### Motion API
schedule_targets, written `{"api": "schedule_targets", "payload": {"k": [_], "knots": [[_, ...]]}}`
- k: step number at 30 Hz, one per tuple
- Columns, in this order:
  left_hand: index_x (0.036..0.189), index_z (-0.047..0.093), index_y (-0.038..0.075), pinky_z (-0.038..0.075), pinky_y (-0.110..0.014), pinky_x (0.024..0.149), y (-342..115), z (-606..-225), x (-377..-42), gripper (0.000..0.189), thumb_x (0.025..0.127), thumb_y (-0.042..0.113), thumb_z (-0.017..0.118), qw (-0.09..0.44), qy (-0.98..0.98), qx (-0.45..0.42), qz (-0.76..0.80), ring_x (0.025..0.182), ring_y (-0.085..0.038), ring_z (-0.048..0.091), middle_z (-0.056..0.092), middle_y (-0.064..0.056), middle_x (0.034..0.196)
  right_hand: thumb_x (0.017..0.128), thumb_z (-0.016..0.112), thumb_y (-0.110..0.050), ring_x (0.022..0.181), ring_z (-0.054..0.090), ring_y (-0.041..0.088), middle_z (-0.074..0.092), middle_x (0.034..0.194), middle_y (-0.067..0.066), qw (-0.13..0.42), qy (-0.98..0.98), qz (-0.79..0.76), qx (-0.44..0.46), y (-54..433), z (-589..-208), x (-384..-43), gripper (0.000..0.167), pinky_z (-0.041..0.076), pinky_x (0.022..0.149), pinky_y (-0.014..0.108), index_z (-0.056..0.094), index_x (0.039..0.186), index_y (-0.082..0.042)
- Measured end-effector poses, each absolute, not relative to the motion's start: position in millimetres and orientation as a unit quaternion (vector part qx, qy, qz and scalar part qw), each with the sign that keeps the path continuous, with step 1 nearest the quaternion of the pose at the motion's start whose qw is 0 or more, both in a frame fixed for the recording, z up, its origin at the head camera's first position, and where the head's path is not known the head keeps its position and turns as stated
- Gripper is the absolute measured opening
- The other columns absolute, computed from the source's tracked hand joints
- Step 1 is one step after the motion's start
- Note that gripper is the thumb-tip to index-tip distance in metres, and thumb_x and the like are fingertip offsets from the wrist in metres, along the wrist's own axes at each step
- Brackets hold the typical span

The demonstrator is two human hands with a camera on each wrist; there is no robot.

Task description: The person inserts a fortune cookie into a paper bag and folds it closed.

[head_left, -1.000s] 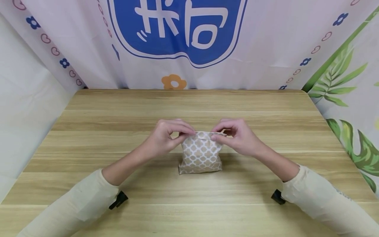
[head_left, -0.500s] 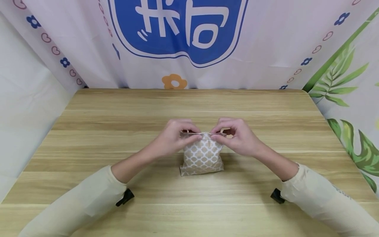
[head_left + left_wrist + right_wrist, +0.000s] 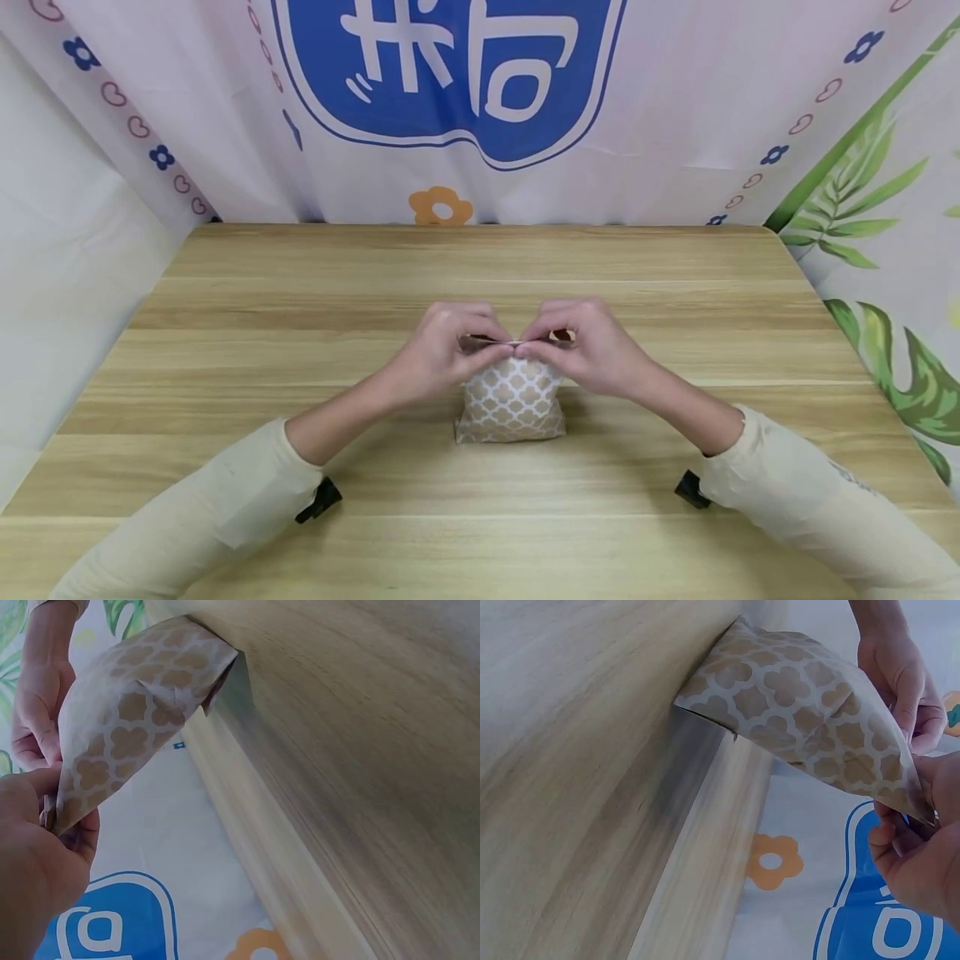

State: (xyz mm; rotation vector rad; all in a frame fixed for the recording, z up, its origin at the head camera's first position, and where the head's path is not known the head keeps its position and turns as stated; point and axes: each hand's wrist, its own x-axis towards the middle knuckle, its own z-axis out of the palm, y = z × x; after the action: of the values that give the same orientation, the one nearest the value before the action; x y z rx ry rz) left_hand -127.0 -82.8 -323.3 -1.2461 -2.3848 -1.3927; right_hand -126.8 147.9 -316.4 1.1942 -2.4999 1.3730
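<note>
A small tan paper bag [image 3: 512, 400] with a white lattice pattern stands upright near the middle of the wooden table. Its top edge is folded over. My left hand [image 3: 450, 350] pinches that fold from the left, thumb in front and fingers behind. From the other side my right hand [image 3: 588, 350] pinches the same fold, and the thumb tips nearly meet at its middle. Both wrist views show the bag [image 3: 124, 724] bulging below the pinched top, with its bottom on the table. Whatever is inside the bag is hidden.
The wooden table [image 3: 337, 267] reaches back to a white printed curtain [image 3: 675, 108] with a blue emblem. A leaf-patterned cloth [image 3: 900, 250] hangs at the right, a pale sheet [image 3: 67, 250] at the left. Black wrist mounts [image 3: 321, 500] stick out beneath the sleeves.
My left hand has slid right along the bag's top edge. The right hand has then shifted left, bringing the thumbs together. The top of the bag sits slightly lower.
</note>
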Motion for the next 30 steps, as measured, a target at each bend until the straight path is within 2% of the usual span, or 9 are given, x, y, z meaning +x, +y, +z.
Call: {"api": "schedule_targets", "payload": {"k": [4, 8, 12, 17, 23, 30], "knots": [[0.091, 0.08, -0.002, 0.054, -0.021, 0.059, -85.2, -323.1, -127.5, 0.004, 0.087, -0.002, 0.08, 0.063, -0.792, -0.408, -0.45, 0.066, -0.008, 0.059, 0.071, -0.006, 0.08, 0.086, 0.081, 0.003, 0.058, 0.047, 0.012, 0.067, 0.073, -0.003, 0.043, -0.804, 0.447, 0.391, 147.3, -318.9, -127.3, 0.006, 0.039, 0.051, 0.022, 0.081, 0.088, -0.002], [0.09, 0.079, -0.001, 0.053, -0.025, 0.06, -93.2, -323.5, -129.9, 0.003, 0.09, 0.002, 0.078, 0.065, -0.805, -0.402, -0.432, 0.068, -0.009, 0.058, 0.072, -0.004, 0.082, 0.085, 0.081, 0.004, 0.057, 0.047, 0.01, 0.066, 0.072, -0.002, 0.05, -0.803, 0.45, 0.387, 148.5, -320.3, -127.3, 0.006, 0.04, 0.051, 0.02, 0.081, 0.087, -0.002], [0.089, 0.078, 0.001, 0.053, -0.028, 0.061, -102.6, -323.5, -130.6, 0.002, 0.09, 0.0, 0.077, 0.064, -0.809, -0.395, -0.429, 0.07, -0.01, 0.057, 0.072, -0.003, 0.082, 0.086, 0.081, 0.003, 0.058, 0.047, 0.009, 0.065, 0.072, -0.003, 0.046, -0.807, 0.452, 0.377, 150.6, -321.5, -127.5, 0.006, 0.041, 0.051, 0.019, 0.081, 0.087, -0.002], [0.089, 0.078, 0.001, 0.053, -0.024, 0.063, -106.1, -325.3, -130.4, 0.005, 0.089, -0.004, 0.078, 0.075, -0.802, -0.401, -0.436, 0.07, -0.011, 0.059, 0.072, -0.004, 0.081, 0.089, 0.08, -0.001, 0.06, 0.05, 0.012, 0.067, 0.075, -0.004, 0.045, -0.824, 0.42, 0.378, 150.5, -320.2, -128.6, 0.004, 0.042, 0.054, 0.021, 0.08, 0.087, -0.005], [0.089, 0.079, -0.001, 0.053, -0.024, 0.061, -105.0, -326.3, -128.8, 0.006, 0.086, -0.006, 0.079, 0.099, -0.793, -0.412, -0.438, 0.068, -0.01, 0.06, 0.072, -0.005, 0.078, 0.092, 0.078, -0.011, 0.066, 0.054, 0.007, 0.07, 0.082, -0.003, 0.046, -0.844, 0.357, 0.398, 141.7, -312.7, -129.7, 0.005, 0.047, 0.059, 0.024, 0.079, 0.091, -0.007], [0.09, 0.079, -0.002, 0.052, -0.021, 0.058, -101.6, -326.9, -127.4, 0.009, 0.084, -0.009, 0.079, 0.117, -0.777, -0.433, -0.442, 0.066, -0.011, 0.062, 0.073, -0.007, 0.079, 0.094, 0.075, -0.013, 0.063, 0.052, 0.004, 0.071, 0.081, -0.002, 0.083, -0.854, 0.261, 0.443, 122.6, -306.6, -128.8, 0.009, 0.048, 0.057, 0.023, 0.081, 0.094, -0.007]]}}
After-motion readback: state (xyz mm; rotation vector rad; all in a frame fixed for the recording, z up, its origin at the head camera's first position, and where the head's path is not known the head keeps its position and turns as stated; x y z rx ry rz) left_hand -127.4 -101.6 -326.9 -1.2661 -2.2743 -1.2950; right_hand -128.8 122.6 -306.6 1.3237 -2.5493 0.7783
